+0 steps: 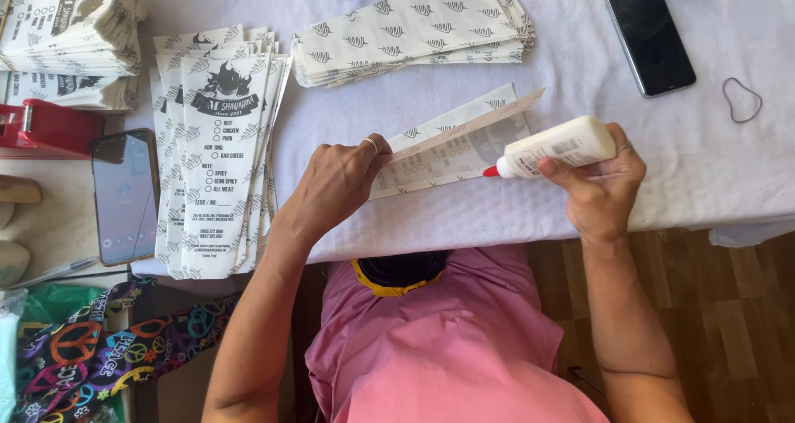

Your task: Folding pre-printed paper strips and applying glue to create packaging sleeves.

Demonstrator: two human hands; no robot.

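Left hand flat, fingers curled at edge; right hand clenched, gripping.

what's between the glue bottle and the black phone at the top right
Only bare white tablecloth lies between the glue bottle and black phone, in the head view.

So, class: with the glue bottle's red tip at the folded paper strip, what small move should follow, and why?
Probably draw the glue bottle in the right hand along the paper strip: its red tip sits at the strip's edge, and the left hand pins the other end flat.
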